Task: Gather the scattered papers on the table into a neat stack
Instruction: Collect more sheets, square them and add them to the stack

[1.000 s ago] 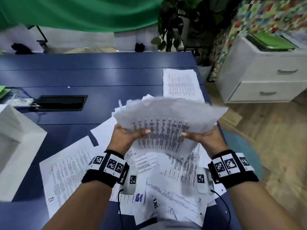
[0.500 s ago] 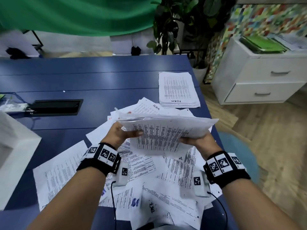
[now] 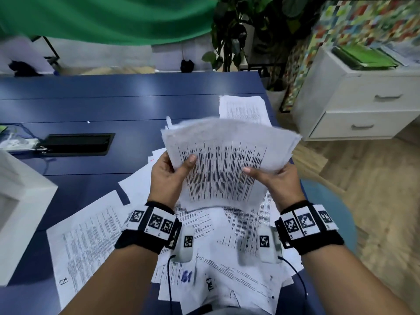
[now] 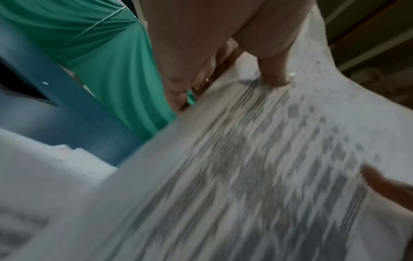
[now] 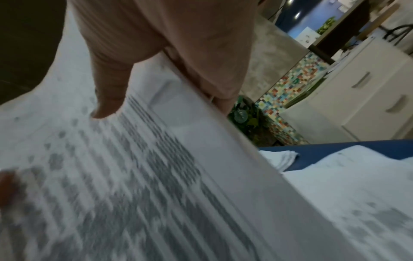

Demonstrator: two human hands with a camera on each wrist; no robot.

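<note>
A sheaf of printed papers (image 3: pixel 227 164) is held upright above the blue table (image 3: pixel 91 105). My left hand (image 3: pixel 168 176) grips its left edge, thumb on the front page. My right hand (image 3: pixel 277 178) grips the right edge the same way. The wrist views show the sheaf (image 4: pixel 257 167) (image 5: pixel 125 176) blurred, with a thumb (image 4: pixel 277 70) (image 5: pixel 109 98) pressed on the print. Loose sheets (image 3: pixel 216 258) lie scattered under my wrists, one (image 3: pixel 84 242) out at the left. A neater pile (image 3: pixel 244 109) lies farther back near the table's right edge.
A white box (image 3: pixel 20 212) stands at the left table edge. A black cable hatch (image 3: pixel 77 144) is set into the table, with cables to its left. Off the right edge stand a white drawer cabinet (image 3: pixel 363 105), a plant (image 3: pixel 231 32) and a blue stool (image 3: pixel 327 214).
The sheaf dropped flat towards the table half a second ago and now stands raised and tilted up again, still in both hands.
</note>
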